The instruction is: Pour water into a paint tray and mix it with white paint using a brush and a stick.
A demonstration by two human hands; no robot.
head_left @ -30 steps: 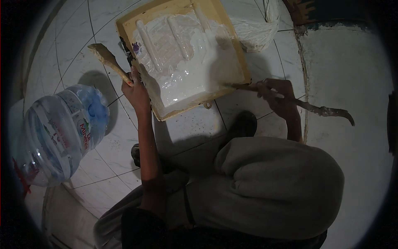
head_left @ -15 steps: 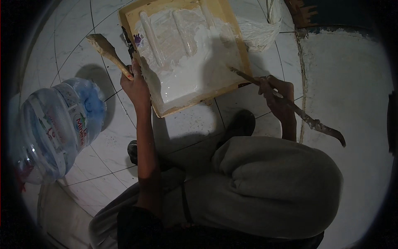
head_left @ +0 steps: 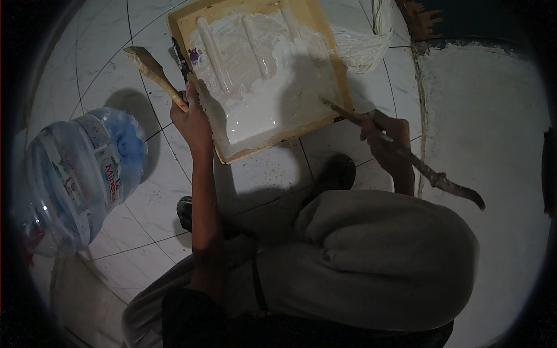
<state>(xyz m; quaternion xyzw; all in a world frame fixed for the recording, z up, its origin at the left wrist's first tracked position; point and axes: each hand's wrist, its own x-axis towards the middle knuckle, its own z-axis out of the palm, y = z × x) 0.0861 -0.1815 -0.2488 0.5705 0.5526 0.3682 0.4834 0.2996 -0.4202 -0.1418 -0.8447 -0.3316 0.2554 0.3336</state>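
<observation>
A yellowish paint tray (head_left: 342, 87) with raised ribs lies in front of me, coated in wet white paint (head_left: 255, 119). My left hand (head_left: 191, 119) is closed around the handle of a paintbrush (head_left: 152, 71) whose bristle end points up and left, outside the tray's left rim. That hand is beside the rim; whether it also grips the tray I cannot tell. In my right hand (head_left: 386, 136) is a crooked wooden stick (head_left: 432, 174), gripped near its upper part. Its thin tip reaches over the tray's right side, at the paint; its bent end extends down to the right.
A large clear-blue water bottle (head_left: 87, 180) lies on the tiled floor (head_left: 139, 214) at the left. Behind the tray's right corner is a crumpled white plastic bag (head_left: 365, 49). A pale raised slab (head_left: 487, 122) runs along the right. My shoes and bent knee are below the tray.
Very little differs. The stick and my right hand have shifted slightly downward; the brush in my left hand has moved a touch to the right.
</observation>
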